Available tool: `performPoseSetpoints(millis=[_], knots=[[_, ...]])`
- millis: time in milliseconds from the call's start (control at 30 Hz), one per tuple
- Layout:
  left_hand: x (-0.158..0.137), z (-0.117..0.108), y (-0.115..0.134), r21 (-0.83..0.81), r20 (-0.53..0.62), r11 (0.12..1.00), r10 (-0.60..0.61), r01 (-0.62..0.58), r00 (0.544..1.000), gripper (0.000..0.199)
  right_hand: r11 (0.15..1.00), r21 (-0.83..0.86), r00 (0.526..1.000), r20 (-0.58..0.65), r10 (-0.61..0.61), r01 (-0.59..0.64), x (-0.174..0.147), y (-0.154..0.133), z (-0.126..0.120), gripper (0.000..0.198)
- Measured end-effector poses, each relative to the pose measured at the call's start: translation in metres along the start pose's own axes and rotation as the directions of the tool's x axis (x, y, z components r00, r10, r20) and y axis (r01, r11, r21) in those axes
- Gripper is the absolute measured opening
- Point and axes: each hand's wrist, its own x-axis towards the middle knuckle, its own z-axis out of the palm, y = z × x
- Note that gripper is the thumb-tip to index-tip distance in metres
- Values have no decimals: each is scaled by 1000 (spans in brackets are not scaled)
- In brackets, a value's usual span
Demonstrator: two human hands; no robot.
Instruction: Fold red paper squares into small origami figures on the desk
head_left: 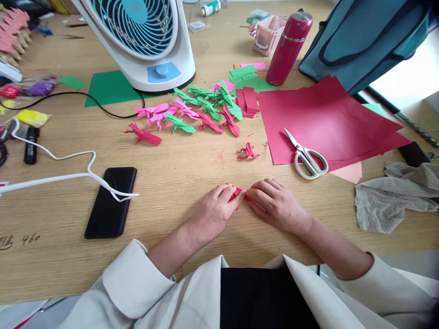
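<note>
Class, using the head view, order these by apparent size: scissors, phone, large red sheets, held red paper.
1. Large red sheets
2. Phone
3. Scissors
4. Held red paper, judged only by what shows; partly hidden, its full size is unsure.

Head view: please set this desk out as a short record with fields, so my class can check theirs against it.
Left hand: pinching red paper
Right hand: fingers at the same paper's other end
Folded shapes: green, pink and red, most grouped near the fan
Scissors: lying partly on the red sheets
Phone: screen dark, white cable across it
Bottle: standing beside the bag
</note>
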Motion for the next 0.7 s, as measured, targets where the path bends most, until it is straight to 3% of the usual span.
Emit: performPoseSetpoints(millis=[100,367,533,700], knots=[[0,-1,0,-20,15,1000,4,-4,1000,40,1000,0,1000,-25,-6,6,1,-1,1,15],[-11,1,-7,-173,-119,984,22,-42,993,35,1000,-28,1000,-30,-8,8,2,-6,4,13],[-7,-1,-7,-233,-125,973,-26,-4,992,30,998,-33,998,1,58,-58,4,-8,6,12],[2,-5,-5,-327,-110,943,-99,58,989,23,985,88,988,12,152,-152,6,-9,6,12]])
